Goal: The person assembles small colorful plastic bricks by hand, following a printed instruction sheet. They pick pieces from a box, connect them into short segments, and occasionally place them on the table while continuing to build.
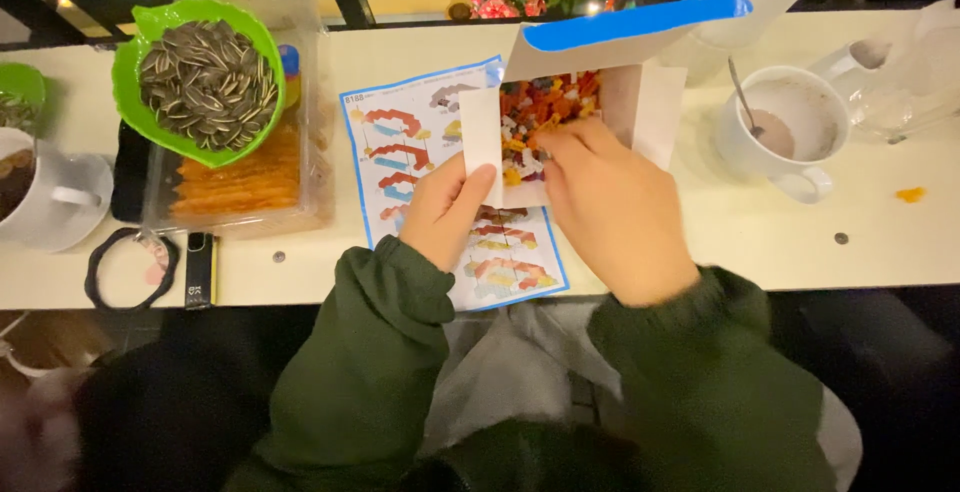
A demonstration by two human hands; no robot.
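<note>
An open white cardboard box (655, 102) with a blue-edged lid (630, 24) lies on the pale table, full of small red, orange and yellow building bricks (545, 102). My left hand (445, 214) holds the box's left flap (480, 137) with thumb and fingers. My right hand (610, 212) reaches into the box, fingertips down among the bricks; whether it grips one is hidden. Under the box and both hands lies a blue-bordered instruction sheet (400, 142) with pictures of brick models. Both arms wear dark green sleeves.
A green leaf-shaped bowl of sunflower seeds (205, 82) rests on a clear tray of orange snack strips (245, 182). A white mug with a spoon (790, 127) stands right of the box. At left are a white cup (45, 197), a black hair tie (130, 270) and a small black lighter (200, 270).
</note>
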